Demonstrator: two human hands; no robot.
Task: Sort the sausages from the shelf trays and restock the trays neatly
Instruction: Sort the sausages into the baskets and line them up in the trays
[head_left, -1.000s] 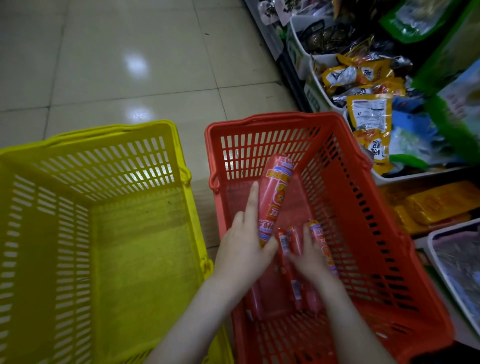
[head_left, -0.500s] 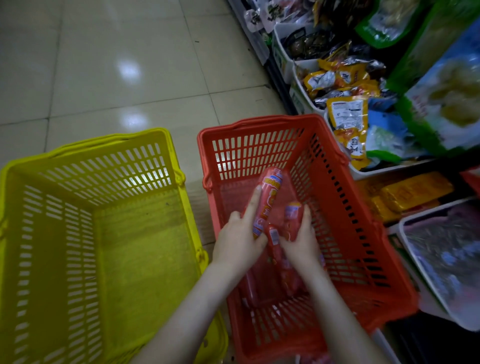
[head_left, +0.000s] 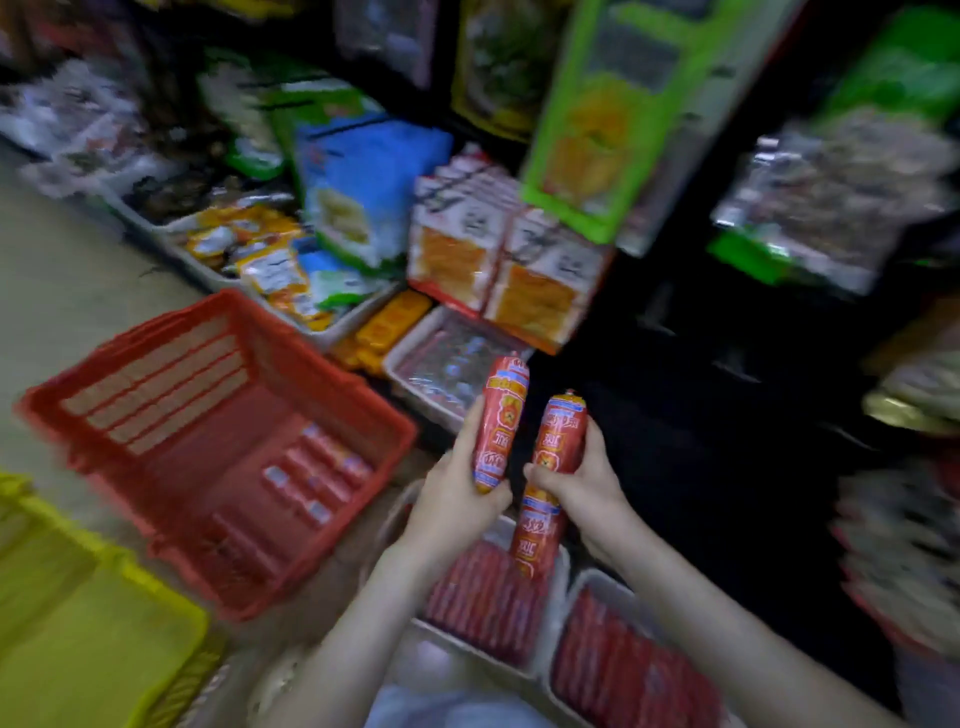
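Observation:
My left hand (head_left: 457, 493) grips a large red sausage (head_left: 501, 421) held upright. Beside it my right hand (head_left: 582, 483) grips a second large red sausage (head_left: 553, 467), also upright and a little lower. Both hands hover above two white shelf trays (head_left: 563, 571) packed with thin red sausages (head_left: 483, 603). To the left, the red basket (head_left: 337, 395) on the floor holds several small red sausages (head_left: 311, 478). The frame is motion-blurred.
A yellow basket (head_left: 104, 597) stands at the lower left. Shelf trays of yellow, blue and green snack packets (head_left: 363, 192) and orange boxes (head_left: 498, 260) fill the back. A tray of clear-wrapped goods (head_left: 447, 364) sits just behind the hands. Dark shelving lies to the right.
Both hands have lifted out of the red basket, each with a large sausage, and moved right over the shelf trays. The view has swung right toward the shelves.

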